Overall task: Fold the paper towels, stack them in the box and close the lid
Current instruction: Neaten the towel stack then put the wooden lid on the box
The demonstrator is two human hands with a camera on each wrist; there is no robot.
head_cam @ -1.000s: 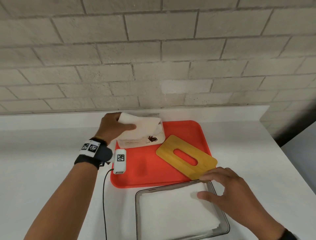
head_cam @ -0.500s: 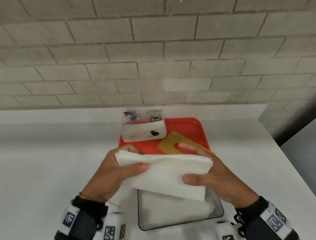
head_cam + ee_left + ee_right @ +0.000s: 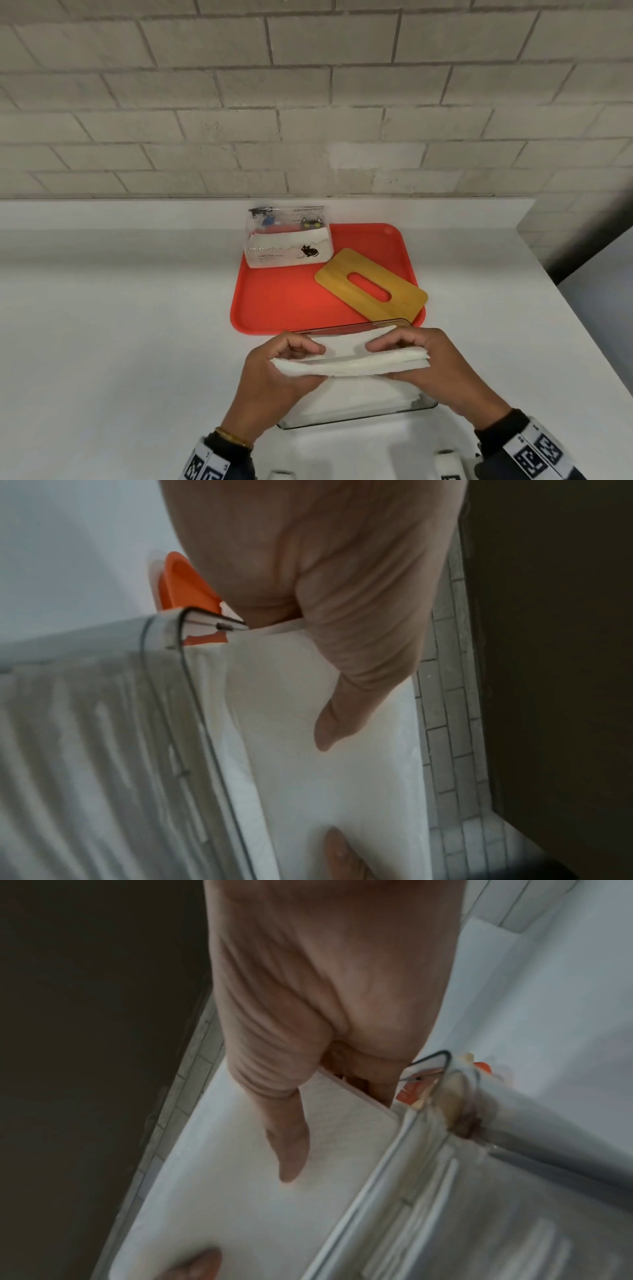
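Note:
Both hands hold a folded white paper towel (image 3: 349,365) flat, just above the clear box (image 3: 424,404). My left hand (image 3: 291,359) pinches its left end, thumb below and fingers curled on top. My right hand (image 3: 414,356) pinches the right end the same way. In the wrist views each thumb lies along the towel (image 3: 325,777) (image 3: 240,1191) beside the box wall (image 3: 103,723) (image 3: 514,1204). More white towels (image 3: 363,397) lie stacked in the box. The bamboo lid (image 3: 371,286) with an oval slot rests on the red tray (image 3: 274,308).
A printed pack of paper towels (image 3: 287,246) stands at the tray's back left corner. The white counter (image 3: 120,325) runs left and right of the box. A brick wall (image 3: 308,102) stands behind, and the counter's right edge drops off.
The towel, held open and hanging half a second ago, is now folded narrower and lowered flat over the box. Earlier the left hand drew it from the pack.

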